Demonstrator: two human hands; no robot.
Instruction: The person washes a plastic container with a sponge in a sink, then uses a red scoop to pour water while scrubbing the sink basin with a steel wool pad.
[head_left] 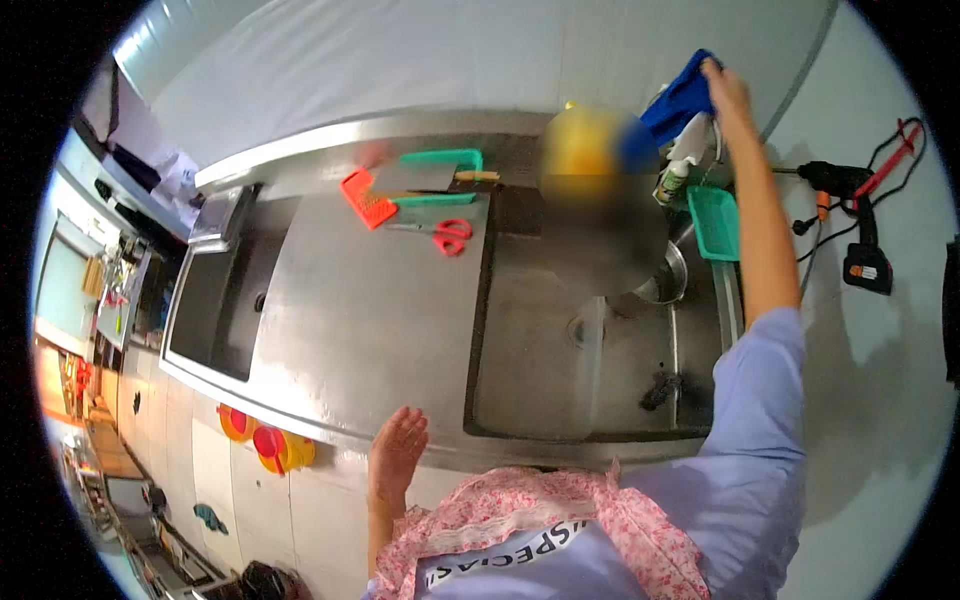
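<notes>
Fingers of the right hand grip a blue cloth above the sink; the left hand rests flat and empty on the tabletop edge.

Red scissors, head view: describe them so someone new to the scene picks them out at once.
Start at the steel counter, on the flat stretch between the two sink basins. Near its back edge, just in front of the green tray, lie the scissors. They are the only thing there with red loop handles; the orange grater to their left is a flat, ridged slab.
</notes>
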